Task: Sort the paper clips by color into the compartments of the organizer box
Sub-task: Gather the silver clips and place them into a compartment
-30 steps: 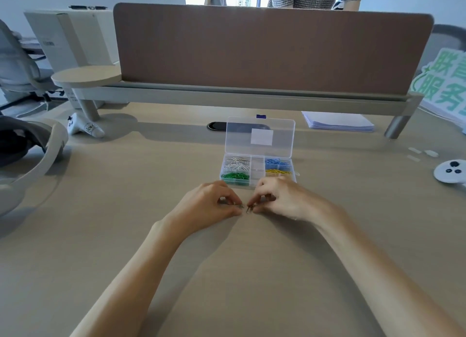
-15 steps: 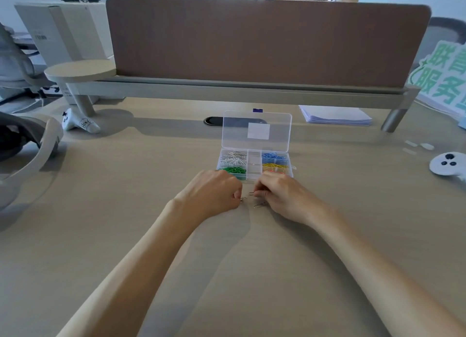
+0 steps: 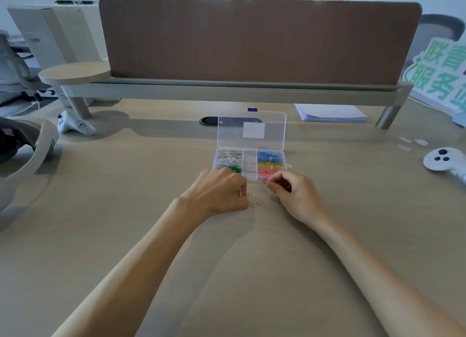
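Desk (image 3: pixel 126 248): pale wood-grain top, with two bare forearms reaching forward across it.
Left hand (image 3: pixel 219 193): knuckles up and fingers curled, pinching a silver clip (image 3: pixel 246 195) that pokes out to the right.
Loose clip (image 3: pixel 256 204): lies flat on the desk between the hands, just beside the left one.
Right hand (image 3: pixel 295 195): thumb and forefinger pinch a second clip (image 3: pixel 264 181), held at the near edge of the organizer box.
Organizer box (image 3: pixel 249 177): clear plastic, just beyond both hands; the left hand hides its near-left corner.
Left compartments: green clips (image 3: pixel 234 169) near, silver clips (image 3: pixel 228 157) far.
Right compartments: pink clips (image 3: pixel 267 171) near, yellow clips (image 3: pixel 271 164) in the middle, blue clips (image 3: pixel 268 156) far.
Lid (image 3: pixel 252 131): open and standing up at the box's far side, with a white label on it.
Further back: stack of paper (image 3: pixel 330 116), white controller (image 3: pixel 443 158) at far right, brown divider panel (image 3: pixel 252 39).
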The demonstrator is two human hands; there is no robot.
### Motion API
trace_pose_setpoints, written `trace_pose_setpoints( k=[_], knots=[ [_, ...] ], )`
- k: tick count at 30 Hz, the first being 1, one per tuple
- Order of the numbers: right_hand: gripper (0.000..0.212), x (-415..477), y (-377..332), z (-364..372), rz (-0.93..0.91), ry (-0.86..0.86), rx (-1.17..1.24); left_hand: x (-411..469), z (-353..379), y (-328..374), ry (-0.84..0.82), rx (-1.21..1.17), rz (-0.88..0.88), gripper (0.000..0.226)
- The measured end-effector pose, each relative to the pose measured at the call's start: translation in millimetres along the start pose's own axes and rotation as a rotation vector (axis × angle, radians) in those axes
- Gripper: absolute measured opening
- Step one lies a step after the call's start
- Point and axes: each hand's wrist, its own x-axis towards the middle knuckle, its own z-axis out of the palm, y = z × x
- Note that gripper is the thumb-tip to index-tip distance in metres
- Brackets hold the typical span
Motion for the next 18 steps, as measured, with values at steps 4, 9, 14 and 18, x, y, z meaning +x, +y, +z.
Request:
trace_pose_setpoints(
  k=[4, 9, 14, 18],
  knots=[
    [0.007, 1, 3, 0, 0.041, 0.048, 0.048, 8, 4, 15, 0.020, -0.132, -0.086, 0.014],
    [0.007, 0, 3, 0, 0.039, 0.049, 0.081, 17, 7, 18, -0.042, -0.158, -0.098, 0.016],
    [0.006, -1, 3, -1, 0.037, 0.035, 0.089, 15, 4, 16, -0.022, -0.081, -0.081, 0.017],
    [0.006, -2, 4, -1, 0.043, 0.033, 0.114, 13, 0, 18, -0.083, -0.027, -0.047, 0.026]
  ],
)
